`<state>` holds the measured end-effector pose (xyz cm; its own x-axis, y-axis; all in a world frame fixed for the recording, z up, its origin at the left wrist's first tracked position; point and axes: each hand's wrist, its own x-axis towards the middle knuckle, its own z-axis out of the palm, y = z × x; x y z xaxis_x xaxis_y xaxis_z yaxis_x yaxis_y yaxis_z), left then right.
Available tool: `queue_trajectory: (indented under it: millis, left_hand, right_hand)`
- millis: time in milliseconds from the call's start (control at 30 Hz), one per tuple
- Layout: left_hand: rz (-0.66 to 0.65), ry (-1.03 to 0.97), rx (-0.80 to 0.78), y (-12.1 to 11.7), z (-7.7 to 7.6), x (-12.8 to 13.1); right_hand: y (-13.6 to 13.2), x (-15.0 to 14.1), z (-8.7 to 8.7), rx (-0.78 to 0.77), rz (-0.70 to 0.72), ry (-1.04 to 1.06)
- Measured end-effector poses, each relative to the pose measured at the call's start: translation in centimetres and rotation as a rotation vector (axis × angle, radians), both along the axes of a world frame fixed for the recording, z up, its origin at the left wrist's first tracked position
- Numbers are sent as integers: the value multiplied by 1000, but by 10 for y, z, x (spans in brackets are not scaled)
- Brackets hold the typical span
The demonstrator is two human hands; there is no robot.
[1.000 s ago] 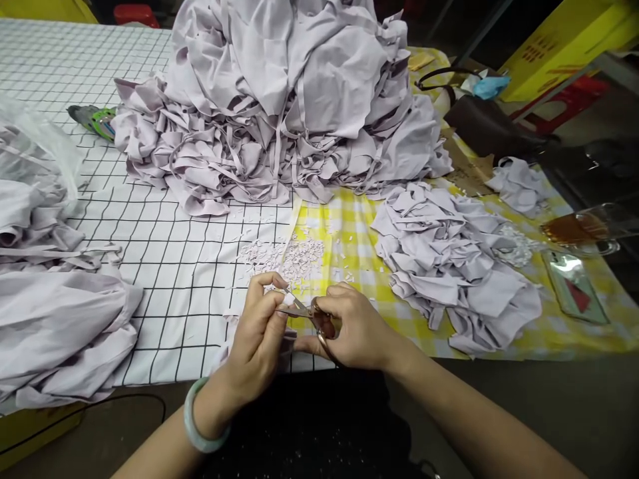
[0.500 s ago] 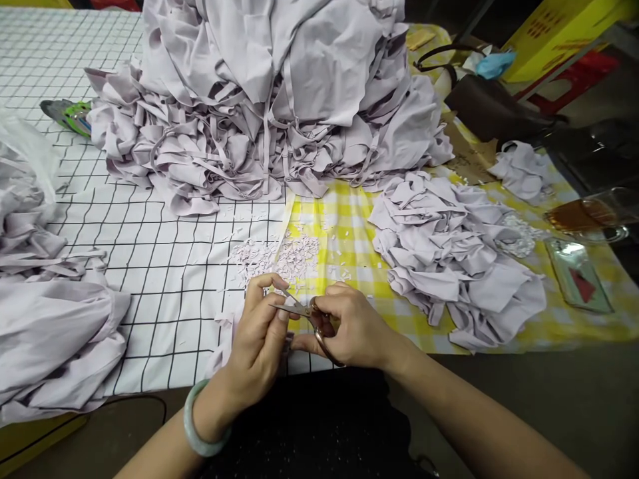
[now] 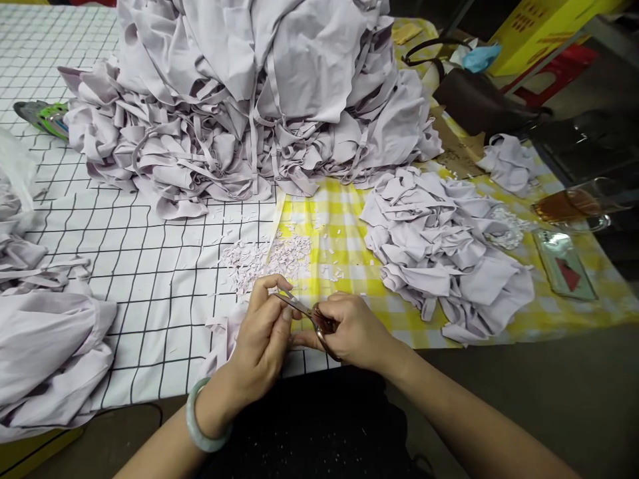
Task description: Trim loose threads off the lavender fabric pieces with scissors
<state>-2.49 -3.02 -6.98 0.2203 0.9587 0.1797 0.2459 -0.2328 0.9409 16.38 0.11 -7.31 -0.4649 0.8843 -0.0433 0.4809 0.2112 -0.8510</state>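
Note:
My right hand point(image 3: 349, 329) grips a pair of small scissors point(image 3: 303, 309) by its bronze-coloured handles. The blades point left across the fingertips of my left hand point(image 3: 262, 326) and look nearly closed. Pinched in my left hand is a lilac fabric piece point(image 3: 219, 339), which shows at the left of the wrist; the part between the fingers is mostly hidden. A jade-green bangle point(image 3: 192, 416) circles the left wrist. Just beyond both hands lies a scatter of tiny lilac fabric clippings point(image 3: 289, 256).
A big heap of lilac garments point(image 3: 304, 73) rises at the back. Smaller piles lie at right point(image 3: 444, 246) and left point(image 3: 54, 352). On the right are a glass mug of brown liquid point(image 3: 569, 205), a phone point(image 3: 564, 266) and a dark bag point(image 3: 479, 106).
The scissor blades have come closer together at the left fingertips. Both hands stay in nearly the same place. The whole view has shifted slightly, with the table's things moving left in it.

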Motion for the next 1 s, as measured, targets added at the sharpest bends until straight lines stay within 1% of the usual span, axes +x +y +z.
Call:
queue_trajectory:
  millis: [100, 167, 267, 333, 367, 433, 500, 533, 600, 633, 667, 700, 733, 767, 800, 833, 900, 933, 967, 1000]
  left_hand:
    - [-39, 24, 27, 5, -5, 4]
    - [-65, 28, 50, 8, -6, 6]
    - [-83, 32, 36, 9, 1, 3]
    - [-82, 69, 10, 4, 8, -11]
    - [-65, 115, 14, -2, 11, -22]
    - [1, 278, 50, -21, 11, -49]
    - [70, 468, 81, -50, 3, -76]
    - [81, 532, 76, -66, -3, -88]
    - [48, 542, 49, -95, -15, -103]
    - [20, 507, 28, -105, -18, -107]
    - [3, 455, 4, -110, -17, -108]
    - [-2, 397, -27, -108, -13, -108]
    - [10, 335, -48, -100, -4, -105]
    - [37, 271, -54, -85, 9, -102]
    - [69, 212, -51, -62, 25, -97]
    - [108, 159, -12, -33, 45, -91]
    - [180, 88, 48, 42, 90, -75]
    - [211, 68, 67, 84, 112, -65]
    - [295, 39, 99, 126, 132, -54]
    - [363, 28, 117, 167, 148, -42]
  right_hand:
    - [-4, 6, -9, -15, -58, -38]
    - [-4, 12, -13, -57, -113, -68]
    - [-3, 20, -8, -104, -244, -91]
    - [-4, 20, -1, -72, -280, -66]
    - [-6, 16, 2, -46, -250, -38]
    - [-17, 0, 3, -10, -105, 37]
    - [-34, -25, -1, -4, 76, 92]
    - [-42, -39, -4, -7, 147, 108]
    - [-55, -68, -4, -56, 223, 168]
    - [-58, -80, 0, -125, 236, 240]
    - [-57, -90, 7, -223, 239, 340]
    - [-52, -98, 17, -335, 232, 462]
    - [-45, -103, 29, -432, 209, 590]
    - [-34, -105, 42, -492, 173, 708]
    - [-22, -104, 55, -496, 113, 803]
    - [-9, -100, 67, -445, 29, 870]
    - [16, -87, 81, -234, -196, 920]
    - [27, -78, 83, -115, -313, 909]
    - [36, -69, 82, -12, -410, 874]
    - [42, -59, 77, 66, -476, 822]
